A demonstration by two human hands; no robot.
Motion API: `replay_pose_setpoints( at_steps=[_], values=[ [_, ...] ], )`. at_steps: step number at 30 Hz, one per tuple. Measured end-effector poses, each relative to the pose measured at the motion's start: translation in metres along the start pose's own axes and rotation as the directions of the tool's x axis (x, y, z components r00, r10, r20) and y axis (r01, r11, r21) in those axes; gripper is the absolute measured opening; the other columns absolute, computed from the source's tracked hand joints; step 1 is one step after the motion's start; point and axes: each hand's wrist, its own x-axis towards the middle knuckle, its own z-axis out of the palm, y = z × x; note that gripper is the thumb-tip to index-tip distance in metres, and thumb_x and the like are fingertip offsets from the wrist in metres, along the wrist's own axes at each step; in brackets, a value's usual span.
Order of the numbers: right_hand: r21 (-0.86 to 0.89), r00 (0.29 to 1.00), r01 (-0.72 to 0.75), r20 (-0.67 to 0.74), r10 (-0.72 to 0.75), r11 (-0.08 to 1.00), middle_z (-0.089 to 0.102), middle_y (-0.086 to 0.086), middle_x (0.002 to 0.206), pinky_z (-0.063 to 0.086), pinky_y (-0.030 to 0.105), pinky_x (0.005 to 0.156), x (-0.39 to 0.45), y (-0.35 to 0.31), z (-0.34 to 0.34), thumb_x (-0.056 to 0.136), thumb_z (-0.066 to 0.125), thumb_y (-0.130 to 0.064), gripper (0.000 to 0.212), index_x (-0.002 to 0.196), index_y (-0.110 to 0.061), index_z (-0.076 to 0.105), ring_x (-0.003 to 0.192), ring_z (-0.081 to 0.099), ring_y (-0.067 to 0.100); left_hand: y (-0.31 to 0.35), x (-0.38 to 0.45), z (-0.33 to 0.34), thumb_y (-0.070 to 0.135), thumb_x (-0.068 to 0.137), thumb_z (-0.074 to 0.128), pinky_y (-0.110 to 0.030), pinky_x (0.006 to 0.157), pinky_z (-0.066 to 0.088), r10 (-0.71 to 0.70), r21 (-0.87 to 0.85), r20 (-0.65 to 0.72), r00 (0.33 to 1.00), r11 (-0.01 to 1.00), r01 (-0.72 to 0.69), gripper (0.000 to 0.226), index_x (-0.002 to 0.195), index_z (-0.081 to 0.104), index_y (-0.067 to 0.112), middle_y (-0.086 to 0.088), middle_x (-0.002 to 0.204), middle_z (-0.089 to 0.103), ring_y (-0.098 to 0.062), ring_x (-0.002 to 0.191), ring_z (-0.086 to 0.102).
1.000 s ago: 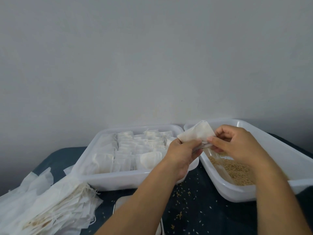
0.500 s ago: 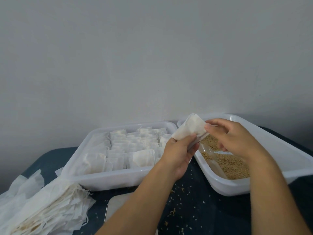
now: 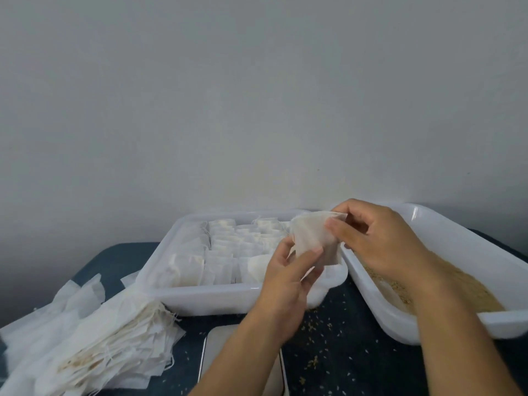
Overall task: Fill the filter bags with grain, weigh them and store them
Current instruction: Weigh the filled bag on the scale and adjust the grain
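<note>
1. Both my hands hold one filter bag (image 3: 313, 238) in the air, above the gap between the two trays near the desk's rear edge.
2. Left hand (image 3: 288, 284): thumb and fingers pinch the bag's lower part, fingers curled round it from below.
3. Right hand (image 3: 380, 238): thumb and forefinger pinch the bag's upper right corner, the remaining fingers curled behind it.
4. The bag's lower right portion looks darker; I cannot tell how much grain is inside.
5. Left tray (image 3: 217, 298), white plastic, sits toward the rear middle of the desk (image 3: 351, 361) and holds rows of filled bags (image 3: 228, 252) packed side by side.
6. Right tray (image 3: 457, 241), white plastic, sits at the desk's right edge and holds loose tan grain (image 3: 463, 290).
7. A heap of empty filter bags (image 3: 85, 338) with strings lies at the desk's left front corner.
8. A flat pale scale platform (image 3: 217, 355) lies at the front edge, partly hidden under my left forearm.
9. Scattered grains (image 3: 314, 361) lie on the dark desk surface between the trays and the front edge.
</note>
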Motion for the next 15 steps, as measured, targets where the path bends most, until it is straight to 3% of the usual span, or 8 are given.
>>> replay_pose_setpoints(
  at_steps=[3, 7, 11, 13, 15],
  values=[
    [-0.044, 0.994, 0.04, 0.102, -0.035, 0.998, 0.071, -0.012, 0.08, 0.059, 0.048, 0.075, -0.002, -0.014, 0.011, 0.095, 0.064, -0.049, 0.011, 0.093, -0.039, 0.068, 0.072, 0.067, 0.011, 0.017, -0.019, -0.021, 0.032, 0.09, 0.072, -0.037, 0.1, 0.055, 0.113, 0.189, -0.017, 0.993, 0.976, -0.107, 0.045, 0.132, 0.064, 0.018, -0.01, 0.126, 0.072, -0.026, 0.119, 0.068],
    [-0.095, 0.977, 0.107, 0.192, -0.087, 0.99, 0.071, -0.015, 0.083, 0.059, 0.044, 0.072, -0.004, -0.03, 0.03, 0.092, 0.061, -0.058, 0.017, 0.095, -0.042, 0.067, 0.074, 0.067, 0.009, 0.031, -0.036, -0.037, 0.039, 0.096, 0.069, -0.047, 0.098, 0.055, 0.25, 0.399, -0.117, 0.961, 0.898, -0.185, 0.021, 0.105, 0.077, 0.022, -0.01, 0.108, 0.076, -0.025, 0.105, 0.071],
    [0.002, 0.962, 0.076, 0.264, -0.074, 0.997, 0.072, -0.018, 0.093, 0.058, 0.026, 0.075, -0.005, -0.034, 0.046, 0.087, 0.064, -0.063, 0.027, 0.107, -0.046, 0.068, 0.082, 0.071, 0.006, 0.036, -0.05, -0.054, 0.04, 0.09, 0.073, -0.043, 0.086, 0.054, 0.322, 0.379, -0.193, 0.927, 0.896, -0.232, 0.033, 0.097, 0.074, 0.008, -0.024, 0.099, 0.071, -0.023, 0.088, 0.065],
    [0.15, 0.946, -0.003, 0.322, -0.046, 0.989, 0.073, -0.018, 0.098, 0.057, 0.02, 0.075, -0.007, -0.034, 0.053, 0.087, 0.062, -0.06, 0.035, 0.119, -0.044, 0.066, 0.085, 0.073, 0.007, 0.037, -0.055, -0.066, 0.047, 0.085, 0.073, -0.042, 0.082, 0.048, 0.344, 0.369, -0.211, 0.915, 0.895, -0.251, 0.047, 0.095, 0.069, 0.0, -0.021, 0.088, 0.065, -0.023, 0.084, 0.058],
    [0.154, 0.947, 0.017, 0.313, -0.065, 0.988, 0.074, -0.021, 0.095, 0.054, 0.014, 0.072, -0.01, -0.034, 0.063, 0.091, 0.06, -0.056, 0.029, 0.116, -0.042, 0.068, 0.082, 0.073, 0.004, 0.039, -0.059, -0.075, 0.05, 0.08, 0.074, -0.04, 0.079, 0.045, 0.366, 0.37, -0.233, 0.901, 0.89, -0.266, 0.054, 0.091, 0.067, -0.002, -0.013, 0.082, 0.06, -0.021, 0.08, 0.054]
  ],
)
